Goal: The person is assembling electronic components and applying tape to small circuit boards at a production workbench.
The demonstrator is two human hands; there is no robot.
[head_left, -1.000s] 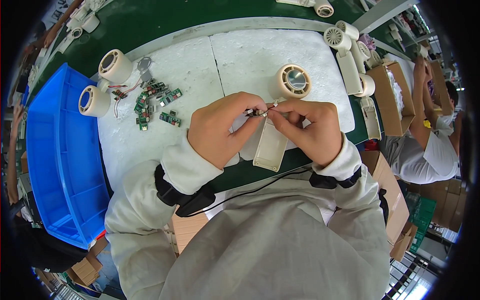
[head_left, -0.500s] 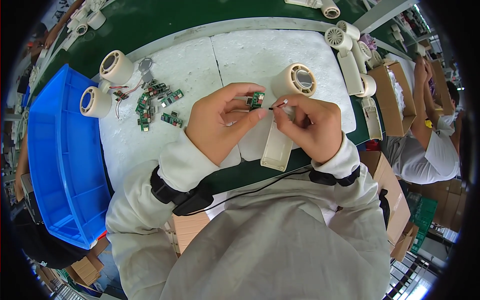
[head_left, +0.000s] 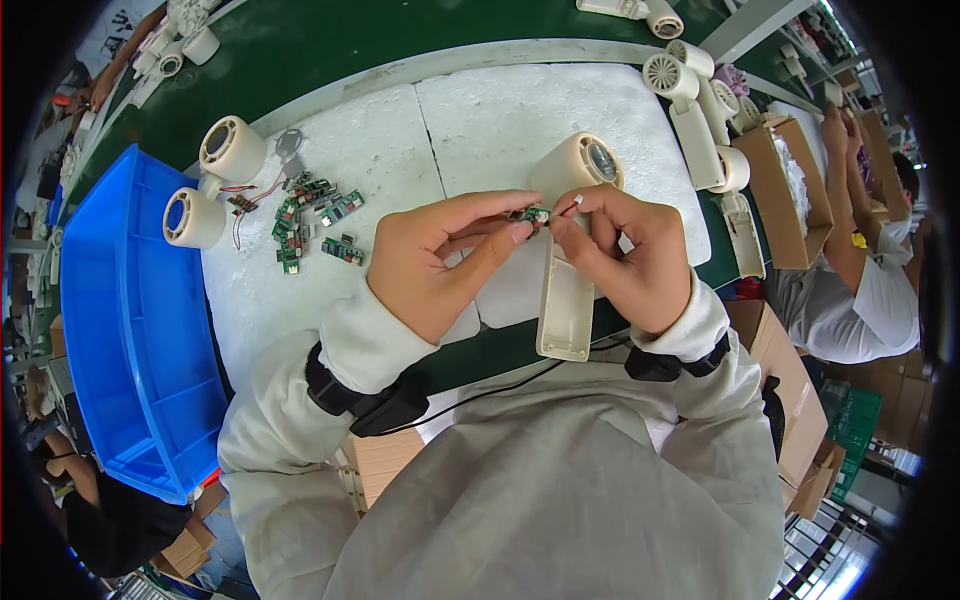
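Observation:
My left hand (head_left: 425, 265) pinches a small green circuit board (head_left: 530, 214) between thumb and fingertips, tilted nearly flat. Close against its right edge, my right hand (head_left: 645, 260) grips a thin wire lead (head_left: 572, 207) with a small white plug end. Whether the lead touches the board is too small to tell. Beneath both hands lies a cream handheld fan, its round head (head_left: 562, 168) beyond my fingers and its hollow handle shell (head_left: 567, 318) pointing toward me. Left of my hands, several more circuit boards (head_left: 300, 215) are heaped on the white foam sheet (head_left: 520, 100).
Two cream fan heads (head_left: 236, 152), one with wires, stand at the foam's left side by a blue bin (head_left: 140, 330). Assembled fans (head_left: 695, 130) line the right edge near a cardboard box (head_left: 785, 200). A person in a white shirt (head_left: 860, 300) works at the far right.
The circuit board has tipped flatter between my left fingers, and my right fingers have come closer to it. The fan has turned, its handle end now further right and nearer me.

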